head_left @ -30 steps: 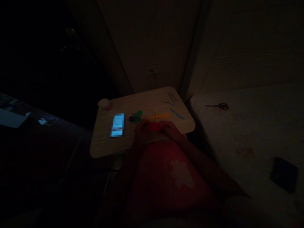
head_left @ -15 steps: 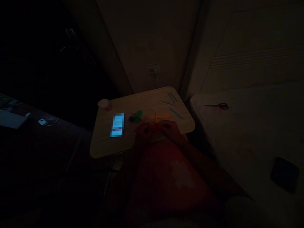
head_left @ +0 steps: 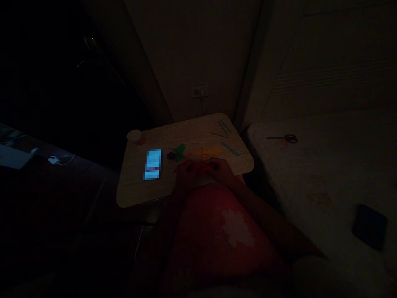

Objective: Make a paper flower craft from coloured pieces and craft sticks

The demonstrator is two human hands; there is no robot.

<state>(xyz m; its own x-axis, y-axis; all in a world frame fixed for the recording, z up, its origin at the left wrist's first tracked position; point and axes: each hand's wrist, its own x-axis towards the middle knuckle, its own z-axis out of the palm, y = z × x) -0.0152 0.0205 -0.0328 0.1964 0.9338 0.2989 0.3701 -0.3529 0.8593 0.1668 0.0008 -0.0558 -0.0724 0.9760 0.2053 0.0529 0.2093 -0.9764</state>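
Note:
In dim light, my left hand [head_left: 185, 171] and my right hand [head_left: 221, 169] are close together over the near edge of the small table [head_left: 136, 194]. Between them is a red piece [head_left: 201, 166], its kind too dark to make out, with the fingers of both hands closed on it. Just beyond my right hand lies a yellow-orange shape [head_left: 213, 151] with several arms. Left of that are a green lobed piece [head_left: 180, 152] and a small dark purple piece [head_left: 171, 155]. A pinkish strip [head_left: 187, 156] pokes out near my left fingers.
A lit phone [head_left: 152, 164] and a cup [head_left: 135, 136] stand on the table's left. Several thin teal strips [head_left: 230, 149] lie at its right. Scissors [head_left: 283, 138] and a dark object [head_left: 369, 227] rest on the pale surface to the right. A wall socket [head_left: 199, 91] holds a plug.
My right hand's fingers have shifted slightly around the red piece. The view has moved a little; the things on the table lie as before.

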